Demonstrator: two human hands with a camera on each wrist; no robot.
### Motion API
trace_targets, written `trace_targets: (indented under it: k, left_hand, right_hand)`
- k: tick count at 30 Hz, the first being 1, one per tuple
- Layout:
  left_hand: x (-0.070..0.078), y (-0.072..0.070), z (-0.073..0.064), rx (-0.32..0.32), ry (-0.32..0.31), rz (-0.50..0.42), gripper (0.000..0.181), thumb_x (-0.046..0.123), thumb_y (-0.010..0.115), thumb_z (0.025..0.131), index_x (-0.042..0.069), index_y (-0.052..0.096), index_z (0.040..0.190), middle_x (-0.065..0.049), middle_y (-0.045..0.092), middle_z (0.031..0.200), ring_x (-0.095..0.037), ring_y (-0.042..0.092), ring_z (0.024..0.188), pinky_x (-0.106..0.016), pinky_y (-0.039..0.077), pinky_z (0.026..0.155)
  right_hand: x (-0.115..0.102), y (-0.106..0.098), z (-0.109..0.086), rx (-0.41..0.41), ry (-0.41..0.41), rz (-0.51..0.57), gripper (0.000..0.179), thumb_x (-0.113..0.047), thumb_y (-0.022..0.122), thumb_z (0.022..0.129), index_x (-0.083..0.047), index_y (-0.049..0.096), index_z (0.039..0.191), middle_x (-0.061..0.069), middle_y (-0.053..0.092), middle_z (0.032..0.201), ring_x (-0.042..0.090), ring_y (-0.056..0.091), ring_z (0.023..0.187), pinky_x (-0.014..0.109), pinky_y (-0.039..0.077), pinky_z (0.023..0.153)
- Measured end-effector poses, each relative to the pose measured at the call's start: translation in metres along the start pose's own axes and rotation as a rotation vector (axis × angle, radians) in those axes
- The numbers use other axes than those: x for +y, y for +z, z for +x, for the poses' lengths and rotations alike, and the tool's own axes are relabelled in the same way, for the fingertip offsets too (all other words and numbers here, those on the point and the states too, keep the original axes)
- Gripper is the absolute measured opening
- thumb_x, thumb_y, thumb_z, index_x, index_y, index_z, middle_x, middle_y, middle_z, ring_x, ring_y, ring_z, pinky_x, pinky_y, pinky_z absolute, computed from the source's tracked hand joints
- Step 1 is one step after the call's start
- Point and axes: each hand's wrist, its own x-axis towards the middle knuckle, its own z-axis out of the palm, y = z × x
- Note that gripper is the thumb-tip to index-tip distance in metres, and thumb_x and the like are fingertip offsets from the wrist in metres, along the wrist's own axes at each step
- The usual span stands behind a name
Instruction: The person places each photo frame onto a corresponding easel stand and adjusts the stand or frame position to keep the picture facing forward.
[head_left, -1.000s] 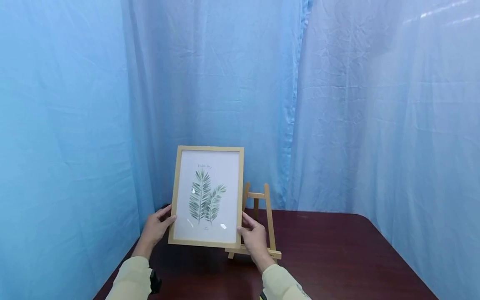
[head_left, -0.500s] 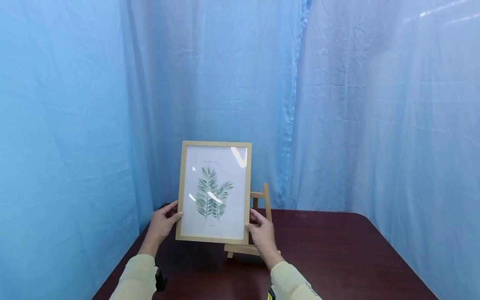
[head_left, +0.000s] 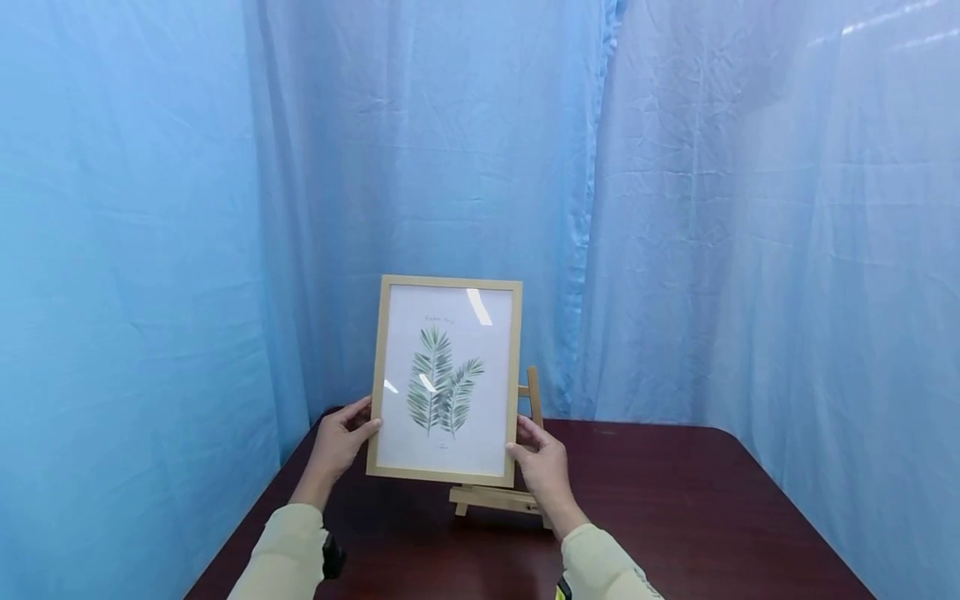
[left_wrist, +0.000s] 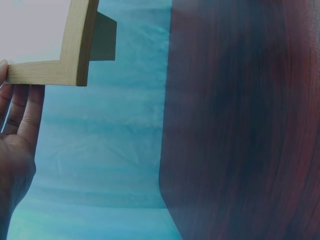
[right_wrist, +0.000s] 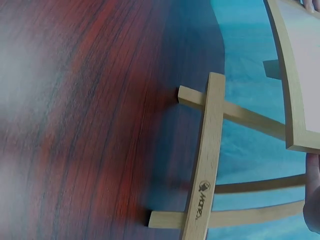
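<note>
While the head view is showing the left hand (head_left: 333,447) and right hand (head_left: 546,471) pinching the picture frame (head_left: 444,379) before the easel (head_left: 534,393), above its ledge (head_left: 493,498), even pressure should be keeping it level. The left wrist view is showing a blue curtain (left_wrist: 105,155) hanging beyond the dark bench (left_wrist: 240,120); the right, the easel standing on that reddish surface.

Light-blue curtains (head_left: 465,167) hang on the left, far and right sides, creased in places; a gathered vertical edge (head_left: 588,192) runs down right of centre. Table (head_left: 675,492) dark reddish-brown, wood-grained, far right corner rounded. Bright streaks of light (head_left: 888,17) noted at upper right
</note>
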Motion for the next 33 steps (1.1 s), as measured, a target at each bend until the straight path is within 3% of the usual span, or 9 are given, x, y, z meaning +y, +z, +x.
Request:
trace_targets:
  k: [11, 18, 20, 27, 33]
  left_hand:
    - [0.008, 0.018, 0.000, -0.013, 0.048, -0.027, 0.047, 0.001, 0.073, 0.088, -0.006, 0.060, 0.132, -0.025, 0.067, 0.112, -0.022, 0.062, 0.092, -0.020, 0.050, 0.072]
    - [0.012, 0.031, -0.002, -0.023, 0.028, -0.029, 0.048, 0.000, 0.074, 0.087, -0.005, 0.060, 0.132, -0.022, 0.068, 0.111, -0.024, 0.063, 0.094, -0.024, 0.052, 0.074]
    - [0.009, 0.035, -0.001, -0.027, 0.041, -0.038, 0.049, 0.006, 0.075, 0.087, -0.006, 0.060, 0.132, -0.020, 0.069, 0.109, -0.023, 0.064, 0.094, -0.025, 0.052, 0.075]
    - [0.016, 0.049, -0.002, -0.036, 0.031, -0.035, 0.047, -0.001, 0.074, 0.086, -0.005, 0.061, 0.132, -0.020, 0.069, 0.110, -0.025, 0.063, 0.096, -0.021, 0.051, 0.073]
    - [0.016, 0.060, -0.002, -0.050, 0.021, -0.029, 0.047, 0.000, 0.073, 0.087, -0.002, 0.062, 0.132, -0.016, 0.069, 0.106, -0.024, 0.063, 0.093, -0.025, 0.052, 0.074]
  right_hand:
    - [-0.002, -0.019, 0.000, 0.032, 0.012, -0.040, 0.048, 0.006, 0.069, 0.087, 0.003, 0.060, 0.134, 0.023, 0.064, 0.120, 0.036, 0.057, 0.119, 0.029, 0.052, 0.089]
    - [-0.001, -0.034, 0.001, 0.027, 0.059, -0.035, 0.049, 0.004, 0.068, 0.089, -0.001, 0.058, 0.137, 0.020, 0.065, 0.122, 0.030, 0.062, 0.109, 0.028, 0.056, 0.076]
    - [0.000, -0.038, 0.001, 0.030, 0.061, -0.036, 0.049, 0.004, 0.068, 0.089, -0.002, 0.058, 0.137, 0.020, 0.065, 0.121, 0.029, 0.063, 0.107, 0.033, 0.057, 0.078]
    - [0.001, -0.050, 0.001, 0.044, 0.077, -0.043, 0.049, 0.002, 0.068, 0.090, -0.002, 0.058, 0.138, 0.021, 0.064, 0.123, 0.030, 0.061, 0.108, 0.023, 0.054, 0.077]
    - [0.008, -0.060, 0.001, 0.062, 0.089, -0.035, 0.050, 0.004, 0.067, 0.090, 0.000, 0.057, 0.138, 0.023, 0.063, 0.124, 0.030, 0.061, 0.109, 0.023, 0.054, 0.077]
